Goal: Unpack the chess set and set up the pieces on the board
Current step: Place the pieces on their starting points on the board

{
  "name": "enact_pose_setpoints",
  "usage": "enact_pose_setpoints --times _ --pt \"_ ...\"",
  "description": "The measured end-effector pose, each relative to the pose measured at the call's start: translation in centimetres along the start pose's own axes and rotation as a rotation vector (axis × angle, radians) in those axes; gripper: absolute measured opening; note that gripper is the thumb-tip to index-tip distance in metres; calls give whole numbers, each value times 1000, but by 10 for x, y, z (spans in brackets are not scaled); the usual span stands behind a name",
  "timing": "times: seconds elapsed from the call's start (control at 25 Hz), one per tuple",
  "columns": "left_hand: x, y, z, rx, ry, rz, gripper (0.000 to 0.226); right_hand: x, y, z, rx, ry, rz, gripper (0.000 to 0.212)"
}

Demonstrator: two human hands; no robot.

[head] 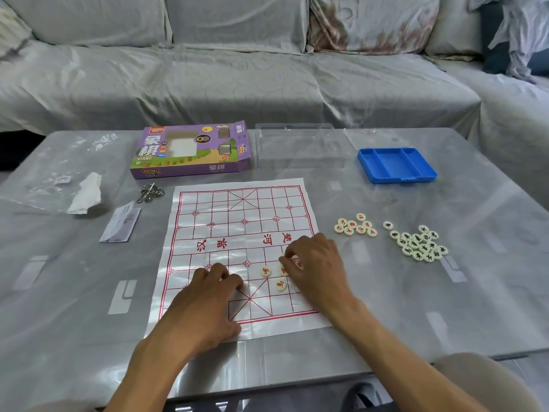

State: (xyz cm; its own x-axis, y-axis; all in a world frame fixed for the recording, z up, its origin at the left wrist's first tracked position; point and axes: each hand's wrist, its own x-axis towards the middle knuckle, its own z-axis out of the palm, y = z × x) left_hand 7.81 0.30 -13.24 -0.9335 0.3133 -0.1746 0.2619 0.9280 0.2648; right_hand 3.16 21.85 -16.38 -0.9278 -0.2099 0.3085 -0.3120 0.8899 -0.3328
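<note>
Leaning over the low table [386,292], the person has both hands down on the near half of the board sheet [237,221], a thin glossy white sheet with a red grid lying flat at the table's middle. The left hand [208,295] rests at about 7 o'clock on the sheet, knuckles up and fingers curled under; whether it holds a piece I cannot tell. The right hand [319,267] sits at about 4 o'clock on the sheet, its fingertips bent down and pinching a red-marked piece [298,264] against the sheet. Just left of that hand lie three more red-lettered discs: one [266,271] near the middle column, one [283,270] half hidden by the fingers, and one [281,285] a little nearer the person.

Off the sheet at 3 o'clock a small heap of red pieces [355,226] lies on the table, and just beyond it to the right a bigger heap of black pieces [419,243].

At 11 o'clock lies the purple box [190,151], flap open. At 12 o'clock stands a clear plastic lid [300,144], and at 1 o'clock the blue tray [396,165]. At 9 to 10 o'clock lie a folded leaflet [120,223], metal ring puzzles [150,192], crumpled tissue [86,193] and a clear bag [56,171]. A covered sofa [237,69] stands behind.
</note>
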Motion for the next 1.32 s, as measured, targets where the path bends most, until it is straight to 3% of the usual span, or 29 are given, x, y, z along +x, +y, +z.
enact_pose_setpoints --times 0.16,0.28,0.36,0.44,0.68,0.84,0.96,1.08,1.16,1.24,1.32 --pt "1 -1 0 3 -2 2 61 5 10 -13 -16 -88 -25 33" --pt "1 0 1 -1 -8 9 59 16 49 -40 -48 113 296 23" --pt "0 0 1 -7 0 10 58 20 84 -55 -153 14 560 24" --pt "0 0 0 -6 -2 8 59 19 104 -54 -210 -106 639 20" --pt "0 0 0 -22 -3 -2 60 21 103 -43 -197 1 594 11" --pt "1 0 0 -3 -10 0 58 20 71 -44 3 176 478 11" --pt "2 1 -1 11 -2 7 57 15 27 -26 116 88 231 13" --pt "1 -1 1 9 0 4 58 13 17 -8 -6 -97 93 23" --pt "1 -2 2 7 4 5 60 19 24 -14 -4 -114 119 32" --pt "2 -1 1 5 -1 3 60 23 40 -28 -6 -1 250 31" --pt "2 0 0 6 -10 -1 60 24 61 -35 -155 45 371 28"
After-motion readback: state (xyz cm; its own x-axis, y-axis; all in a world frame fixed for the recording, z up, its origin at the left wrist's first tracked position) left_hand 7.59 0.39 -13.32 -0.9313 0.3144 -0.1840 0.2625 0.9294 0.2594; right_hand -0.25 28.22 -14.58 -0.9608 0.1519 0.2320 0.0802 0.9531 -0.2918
